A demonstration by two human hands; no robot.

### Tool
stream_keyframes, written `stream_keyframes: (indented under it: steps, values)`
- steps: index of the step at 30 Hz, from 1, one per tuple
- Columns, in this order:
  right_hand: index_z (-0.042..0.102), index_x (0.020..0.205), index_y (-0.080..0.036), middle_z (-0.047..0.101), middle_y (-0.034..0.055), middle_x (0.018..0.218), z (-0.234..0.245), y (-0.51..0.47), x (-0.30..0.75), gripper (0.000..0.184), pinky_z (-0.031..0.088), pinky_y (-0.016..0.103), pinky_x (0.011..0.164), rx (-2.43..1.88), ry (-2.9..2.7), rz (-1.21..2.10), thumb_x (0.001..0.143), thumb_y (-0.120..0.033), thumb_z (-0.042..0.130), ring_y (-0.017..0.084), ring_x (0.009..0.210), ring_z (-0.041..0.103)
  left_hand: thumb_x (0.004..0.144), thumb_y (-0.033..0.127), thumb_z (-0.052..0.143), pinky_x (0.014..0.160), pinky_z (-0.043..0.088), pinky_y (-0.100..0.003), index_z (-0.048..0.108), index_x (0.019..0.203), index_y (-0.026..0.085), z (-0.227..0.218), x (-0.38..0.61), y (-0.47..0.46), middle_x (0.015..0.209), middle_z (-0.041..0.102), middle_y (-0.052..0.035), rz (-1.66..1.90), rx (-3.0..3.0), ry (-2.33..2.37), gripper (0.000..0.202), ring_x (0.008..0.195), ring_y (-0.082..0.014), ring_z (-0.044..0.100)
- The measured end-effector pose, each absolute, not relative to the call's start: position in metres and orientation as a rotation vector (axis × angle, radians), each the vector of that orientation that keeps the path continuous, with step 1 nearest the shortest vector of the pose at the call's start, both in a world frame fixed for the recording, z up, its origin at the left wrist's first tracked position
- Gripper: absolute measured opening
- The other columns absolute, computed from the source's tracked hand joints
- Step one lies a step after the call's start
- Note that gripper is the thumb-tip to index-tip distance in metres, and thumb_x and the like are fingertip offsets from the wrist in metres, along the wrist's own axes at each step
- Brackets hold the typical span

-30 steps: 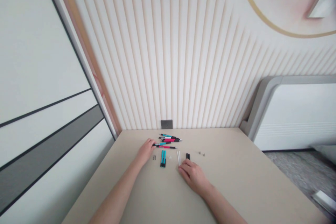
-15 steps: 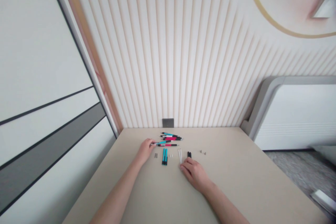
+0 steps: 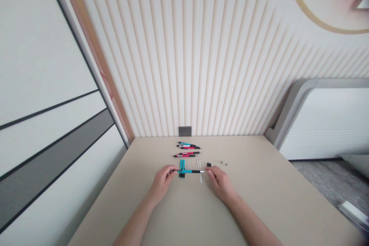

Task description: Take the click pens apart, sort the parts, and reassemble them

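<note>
My left hand (image 3: 165, 180) is closed on the clip end of a blue ballpoint pen (image 3: 188, 171), which lies level across the view with its black grip and silver tip to the right. My right hand (image 3: 220, 181) is just beyond that tip, thumb and forefinger slightly apart, and no hold on the pen shows. Under and behind the held pen are two blue pen barrels (image 3: 182, 163) with black ends. White refills (image 3: 199, 164) lie near its tip. Two black grip pieces (image 3: 209, 164) sit right behind my right fingers.
Several blue, white and red pens (image 3: 188, 147) lie toward the back of the beige table (image 3: 184, 207). Small white pieces (image 3: 188, 167) are by the barrels, and small silver tips (image 3: 224, 163) at the right. A dark socket plate (image 3: 185, 131) is on the ribbed wall.
My left hand has brought the blue pen from the pile toward me and to the right. My right hand has shifted slightly right, away from the refills, toward the pen's tip.
</note>
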State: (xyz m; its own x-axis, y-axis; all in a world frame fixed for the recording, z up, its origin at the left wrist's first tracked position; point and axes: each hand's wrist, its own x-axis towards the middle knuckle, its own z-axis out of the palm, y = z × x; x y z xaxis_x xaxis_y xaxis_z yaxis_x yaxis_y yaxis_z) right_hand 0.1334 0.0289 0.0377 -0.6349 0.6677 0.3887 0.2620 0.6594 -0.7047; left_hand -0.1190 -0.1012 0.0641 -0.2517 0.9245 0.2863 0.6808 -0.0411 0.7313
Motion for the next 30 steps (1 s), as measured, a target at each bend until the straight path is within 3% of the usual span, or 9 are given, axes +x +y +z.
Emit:
stream_keyframes:
  steps: [4,10,18,26,28,30]
  values:
    - [0.065,0.102,-0.019,0.065,0.0069,0.087,0.037,0.028,0.133,0.039,0.046,0.029,0.074,-0.631,-2.308,0.809,0.103,-0.038,0.030,0.018,0.080,0.061,0.094,0.039,0.049,0.070,0.048,-0.027,0.068,0.097,0.021,0.062,-0.109,-0.105,0.085,0.068,-0.0046,1.175,1.751,1.893,0.027,0.077,-0.0185,0.061]
    - [0.058,0.074,-0.019,0.059,0.0032,0.071,0.033,0.027,0.130,0.045,0.040,0.026,0.063,-0.643,-2.404,0.690,0.103,-0.039,0.030,0.015,0.066,0.053,0.095,0.037,0.047,0.074,0.049,-0.028,0.067,0.098,0.021,0.061,-0.109,-0.102,0.086,0.066,-0.0054,1.192,1.823,1.848,0.026,0.079,-0.0186,0.061]
    - [0.065,0.088,-0.020,0.065,0.0068,0.081,0.029,0.032,0.130,0.041,0.047,0.029,0.069,-0.686,-2.290,0.806,0.101,-0.044,0.034,0.018,0.073,0.060,0.095,0.034,0.050,0.078,0.049,-0.029,0.067,0.100,0.022,0.058,-0.109,-0.103,0.088,0.069,-0.0044,1.138,1.815,1.834,0.022,0.081,-0.0182,0.063]
    - [0.061,0.112,-0.020,0.064,0.0067,0.087,0.029,0.031,0.130,0.035,0.048,0.029,0.068,-0.693,-2.237,0.815,0.097,-0.045,0.042,0.018,0.073,0.059,0.095,0.034,0.049,0.076,0.048,-0.027,0.067,0.100,0.021,0.056,-0.109,-0.101,0.088,0.069,-0.0040,1.154,1.808,1.856,0.023,0.079,-0.0173,0.062]
    - [0.063,0.110,-0.019,0.065,0.0070,0.086,0.031,0.031,0.131,0.037,0.048,0.029,0.070,-0.688,-2.259,0.833,0.100,-0.043,0.037,0.018,0.075,0.060,0.095,0.034,0.049,0.074,0.048,-0.026,0.068,0.099,0.021,0.056,-0.109,-0.101,0.087,0.069,-0.0039,1.167,1.801,1.859,0.023,0.077,-0.0170,0.062]
    - [0.066,0.097,-0.019,0.065,0.0061,0.080,0.033,0.030,0.131,0.042,0.047,0.029,0.070,-0.693,-2.289,0.847,0.101,-0.043,0.032,0.018,0.073,0.060,0.095,0.033,0.049,0.071,0.047,-0.025,0.068,0.099,0.021,0.057,-0.108,-0.101,0.086,0.069,-0.0039,1.178,1.790,1.863,0.023,0.075,-0.0165,0.061]
